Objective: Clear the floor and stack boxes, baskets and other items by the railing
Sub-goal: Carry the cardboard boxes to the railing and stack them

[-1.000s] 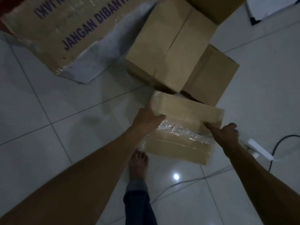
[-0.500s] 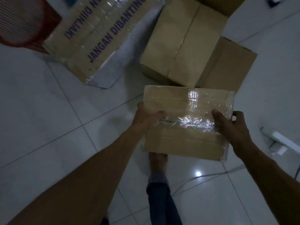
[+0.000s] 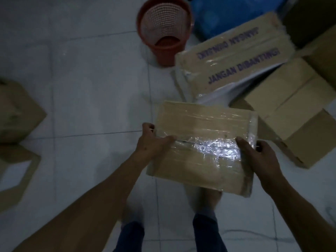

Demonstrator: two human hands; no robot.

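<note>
Altogether five cardboard boxes show: one plastic-wrapped box (image 3: 201, 148) held up above the floor (image 3: 87, 99), a printed box (image 3: 234, 59) and a plain box (image 3: 294, 113) lying at right, and two boxes (image 3: 16, 113) at left. One red basket (image 3: 164, 31) stands beyond. The left hand (image 3: 151, 142) and right hand (image 3: 258, 157) each clasp an opposite end, so the wrapped box sits between the grip, thumbs on top.

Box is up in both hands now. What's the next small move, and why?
Probably carry the plastic-wrapped box off toward the stacking spot, keeping it level. The left hand and right hand grip opposite ends, and it appears held above the tiled floor over the feet. The railing isn't in view, so turn to find it first, stepping wide of the red basket and printed carton.
</note>
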